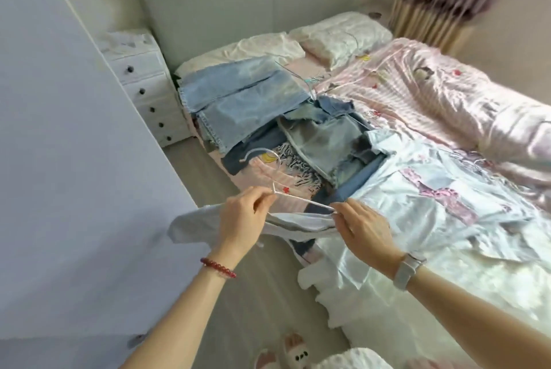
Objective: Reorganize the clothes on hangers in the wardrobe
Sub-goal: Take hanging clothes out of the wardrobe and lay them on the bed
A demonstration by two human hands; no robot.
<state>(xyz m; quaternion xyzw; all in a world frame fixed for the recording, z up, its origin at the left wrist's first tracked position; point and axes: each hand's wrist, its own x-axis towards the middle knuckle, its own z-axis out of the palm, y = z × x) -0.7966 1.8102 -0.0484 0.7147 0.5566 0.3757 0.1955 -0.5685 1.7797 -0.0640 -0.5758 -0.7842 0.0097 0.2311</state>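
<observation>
At lower centre, the left hand (241, 219) pinches the hanger (293, 198) neck; the right hand (365, 225) pinches its arm and a pale garment (298, 224).

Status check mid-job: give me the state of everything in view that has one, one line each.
Left hand: pinching the white hanger near its neck.
Right hand: grip on the hanger's right end.
White hanger: held up, partly inside the garment.
Pale blue garment: draped, hanging from the hanger.
Jeans pile: folded, stacked on the bed.
Nightstand drawers: closed.
</observation>
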